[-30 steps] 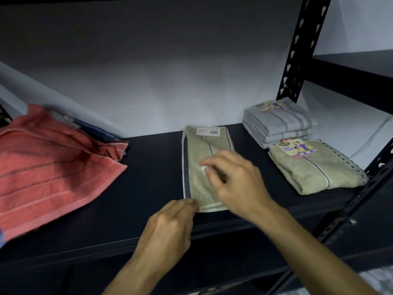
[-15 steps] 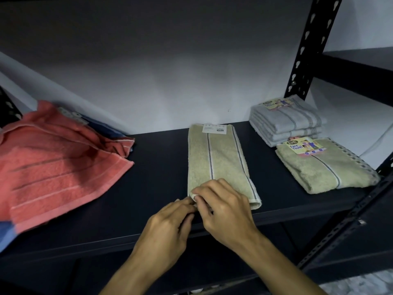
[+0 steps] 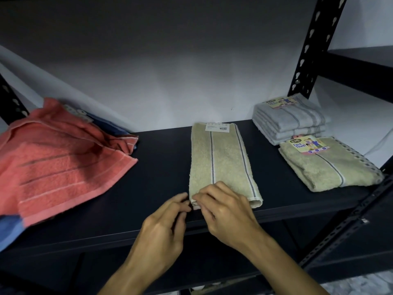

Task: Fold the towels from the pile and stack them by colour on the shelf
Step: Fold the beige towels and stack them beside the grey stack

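A beige towel (image 3: 221, 162) with grey stripes and a white tag lies folded into a long strip in the middle of the dark shelf (image 3: 148, 177). My right hand (image 3: 227, 216) pinches its near left corner at the shelf's front edge. My left hand (image 3: 165, 226) hovers just left of that corner with loosely curled fingers that hold nothing. The unfolded pile, a coral towel (image 3: 59, 167) over blue ones (image 3: 8, 231), sits at the left. At the right stand a folded beige towel (image 3: 327, 167) and a grey stack (image 3: 291, 122).
A black perforated upright (image 3: 308, 52) rises behind the grey stack, with another shelf (image 3: 361, 60) beyond it. A slanted frame rail (image 3: 350, 222) runs along the lower right. A white wall closes the back. Bare shelf surface lies on both sides of the strip.
My right hand swept the towel's flap over and came down to the near left corner. My left hand stayed by that corner and has now eased slightly off it.
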Demonstrator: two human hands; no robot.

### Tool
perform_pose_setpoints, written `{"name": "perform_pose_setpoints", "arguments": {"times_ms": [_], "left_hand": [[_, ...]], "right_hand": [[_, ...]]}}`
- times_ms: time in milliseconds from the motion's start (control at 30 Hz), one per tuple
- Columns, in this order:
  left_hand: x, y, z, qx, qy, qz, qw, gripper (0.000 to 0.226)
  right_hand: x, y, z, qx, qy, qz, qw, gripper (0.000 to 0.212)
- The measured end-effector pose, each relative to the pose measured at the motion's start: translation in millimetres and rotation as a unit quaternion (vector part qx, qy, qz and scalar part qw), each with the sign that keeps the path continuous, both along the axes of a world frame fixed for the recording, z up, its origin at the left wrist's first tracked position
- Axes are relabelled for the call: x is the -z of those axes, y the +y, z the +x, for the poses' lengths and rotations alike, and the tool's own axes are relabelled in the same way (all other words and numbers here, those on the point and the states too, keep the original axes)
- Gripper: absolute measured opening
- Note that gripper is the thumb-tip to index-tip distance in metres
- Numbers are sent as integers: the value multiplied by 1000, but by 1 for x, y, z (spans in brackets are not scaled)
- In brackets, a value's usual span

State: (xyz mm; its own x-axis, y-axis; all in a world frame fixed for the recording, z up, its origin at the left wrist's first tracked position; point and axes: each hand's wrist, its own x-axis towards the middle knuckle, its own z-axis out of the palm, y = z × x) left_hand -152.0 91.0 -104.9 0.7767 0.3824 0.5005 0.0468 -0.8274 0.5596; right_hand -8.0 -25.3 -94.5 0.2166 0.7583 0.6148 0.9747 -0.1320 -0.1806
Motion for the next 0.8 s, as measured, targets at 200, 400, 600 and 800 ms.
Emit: {"name": "perform_pose_setpoints", "arguments": {"times_ms": [200, 400, 600, 800], "left_hand": [[-15, 16, 4, -46, -25, 25, 998, 16], [-44, -3, 49, 73, 88, 183, 976, 42], [-57, -23, 100, 137, 145, 307, 931, 39], [-81, -19, 111, 115, 172, 189, 960, 19]], "right_hand": [[2, -33, 0, 13, 53, 43, 998, 22], [7, -87, 19, 233, 77, 52, 968, 35], [0, -80, 27, 271, 120, 42, 954, 13], [-11, -71, 22, 287, 198, 90, 933, 8]]}}
